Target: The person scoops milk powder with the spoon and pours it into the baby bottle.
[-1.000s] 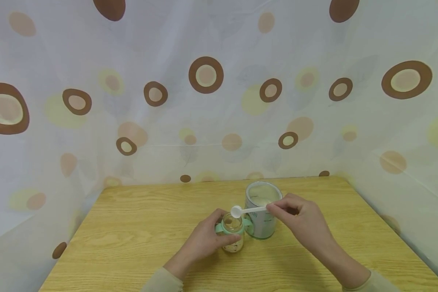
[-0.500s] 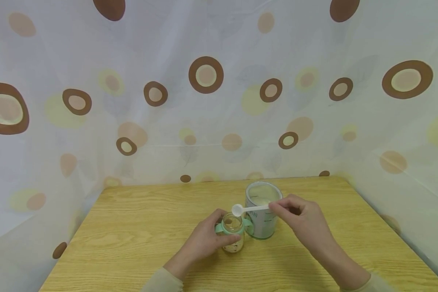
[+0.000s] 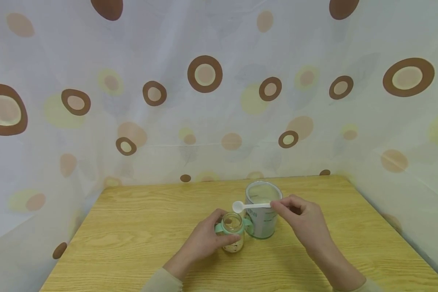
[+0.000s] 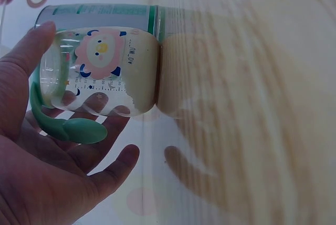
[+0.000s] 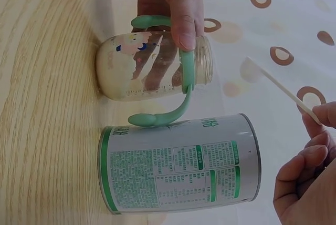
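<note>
A clear baby bottle point(image 3: 232, 224) with green handles stands uncapped on the table, pale powder in its lower part. My left hand point(image 3: 200, 241) grips it near the neck; in the left wrist view the thumb lies on the upper end of the bottle point(image 4: 113, 75) and fingers show behind it. Between thumb and fingertips, my right hand point(image 3: 310, 223) pinches the handle end of a white measuring scoop point(image 3: 238, 207). The scoop's bowl hangs just above the bottle's mouth, apart from it; whether it contains powder I cannot tell.
An open milk powder can point(image 3: 263, 225) stands upright right beside the bottle, pale powder visible inside. In the right wrist view, a green bottle handle point(image 5: 157, 120) lies close against the can. A patterned curtain point(image 3: 231, 105) surrounds the wooden table point(image 3: 138, 219).
The scoop has risen slightly and shifted a little to the right with my right hand. My left hand and the bottle stay in place.
</note>
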The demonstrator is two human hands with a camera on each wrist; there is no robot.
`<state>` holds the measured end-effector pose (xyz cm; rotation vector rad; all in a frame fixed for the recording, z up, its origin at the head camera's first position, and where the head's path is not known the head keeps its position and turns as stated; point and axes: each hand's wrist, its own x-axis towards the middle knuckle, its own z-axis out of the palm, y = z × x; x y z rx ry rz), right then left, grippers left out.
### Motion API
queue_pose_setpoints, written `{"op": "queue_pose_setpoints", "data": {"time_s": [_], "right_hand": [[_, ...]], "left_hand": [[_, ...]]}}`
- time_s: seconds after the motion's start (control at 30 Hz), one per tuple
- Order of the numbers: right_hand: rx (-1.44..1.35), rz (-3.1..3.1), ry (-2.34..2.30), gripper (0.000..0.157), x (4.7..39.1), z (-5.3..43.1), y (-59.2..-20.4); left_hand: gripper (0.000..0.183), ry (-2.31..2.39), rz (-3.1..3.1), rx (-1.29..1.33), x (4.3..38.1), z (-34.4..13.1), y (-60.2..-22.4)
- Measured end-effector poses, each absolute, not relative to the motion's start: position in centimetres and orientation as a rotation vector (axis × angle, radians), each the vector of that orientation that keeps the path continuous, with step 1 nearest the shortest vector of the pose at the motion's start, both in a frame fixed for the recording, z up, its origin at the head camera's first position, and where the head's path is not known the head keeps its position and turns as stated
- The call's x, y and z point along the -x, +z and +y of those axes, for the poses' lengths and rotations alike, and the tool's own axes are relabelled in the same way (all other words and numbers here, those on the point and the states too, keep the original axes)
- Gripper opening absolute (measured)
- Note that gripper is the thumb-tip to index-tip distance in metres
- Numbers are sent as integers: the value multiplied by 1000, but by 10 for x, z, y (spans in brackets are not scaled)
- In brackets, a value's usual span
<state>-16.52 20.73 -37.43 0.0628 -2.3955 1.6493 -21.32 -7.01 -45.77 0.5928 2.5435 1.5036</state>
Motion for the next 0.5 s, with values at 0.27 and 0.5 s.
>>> {"op": "queue_pose_setpoints", "data": {"time_s": [0.27,0.5], "right_hand": [[-34,-2389,1690,34,168,209,-377],[-3,-2384,1725,39,170,210,-376]], "left_hand": [[55,1503,2540,-596,212,-70,-456],[56,1505,2534,-597,213,-70,-456]]}}
